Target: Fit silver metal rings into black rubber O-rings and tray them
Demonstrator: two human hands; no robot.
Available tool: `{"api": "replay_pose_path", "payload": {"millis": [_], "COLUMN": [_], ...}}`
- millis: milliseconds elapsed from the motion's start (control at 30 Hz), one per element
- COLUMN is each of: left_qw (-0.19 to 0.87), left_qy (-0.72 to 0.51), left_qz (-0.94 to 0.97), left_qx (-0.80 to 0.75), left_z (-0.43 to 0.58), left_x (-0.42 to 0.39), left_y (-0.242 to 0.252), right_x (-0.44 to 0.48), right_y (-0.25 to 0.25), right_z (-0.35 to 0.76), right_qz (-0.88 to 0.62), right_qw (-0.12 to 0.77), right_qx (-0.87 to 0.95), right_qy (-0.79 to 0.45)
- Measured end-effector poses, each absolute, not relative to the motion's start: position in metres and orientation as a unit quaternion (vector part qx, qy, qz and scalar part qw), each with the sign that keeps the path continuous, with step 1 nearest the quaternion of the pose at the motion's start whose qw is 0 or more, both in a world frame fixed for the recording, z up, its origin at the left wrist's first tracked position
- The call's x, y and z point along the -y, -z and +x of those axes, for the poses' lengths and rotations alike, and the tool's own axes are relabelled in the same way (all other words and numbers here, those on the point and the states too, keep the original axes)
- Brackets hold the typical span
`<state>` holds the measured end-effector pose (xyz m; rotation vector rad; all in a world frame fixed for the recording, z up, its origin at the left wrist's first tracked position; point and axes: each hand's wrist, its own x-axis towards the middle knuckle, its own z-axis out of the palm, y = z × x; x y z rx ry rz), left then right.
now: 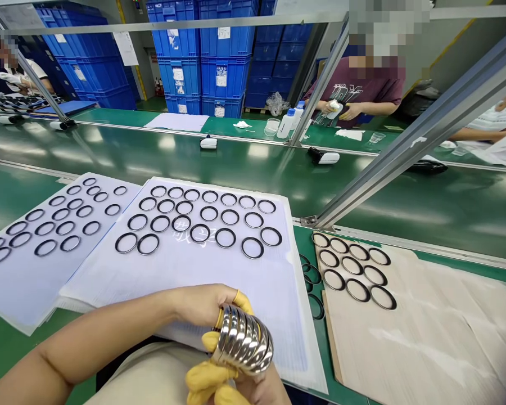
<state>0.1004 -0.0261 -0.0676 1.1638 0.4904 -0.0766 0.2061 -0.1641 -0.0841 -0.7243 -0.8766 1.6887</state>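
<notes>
Both hands wear yellow finger cots and meet around a stack of shiny metal rings (242, 340) at the bottom centre. My left hand (204, 304) comes in from the left and is closed on the stack's far and left side. Below the rings, my right hand (227, 385) has bent fingers against the near side of the same stack. Part of a yellow-tipped finger shows through the rings; other fingertips are hidden. Just beyond, dark-rimmed rings (200, 233) lie in loose rows on white sheets (185, 281).
More rings (45, 228) lie on a white sheet at left. At right, several sit on a brown board (405, 349), with a few on the green table (316, 306) beside it. A metal post (383, 140) slants across the right. A person (358, 90) works across the bench.
</notes>
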Motion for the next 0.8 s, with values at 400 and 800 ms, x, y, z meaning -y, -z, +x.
{"api": "replay_pose_path", "payload": {"millis": [400,800], "left_qw": [0.596,0.522], "left_qy": [-0.076,-0.034], "left_qz": [0.791,0.845], "left_qx": [-0.117,-0.114], "left_z": [0.092,0.084], "left_x": [0.020,0.021], "left_y": [0.012,0.007], "right_x": [0.168,0.185], "right_y": [0.143,0.198], "right_z": [0.208,0.222], "right_qz": [-0.414,-0.479], "right_qw": [0.464,0.460], "right_qx": [0.429,0.445], "right_qy": [-0.656,-0.601]}}
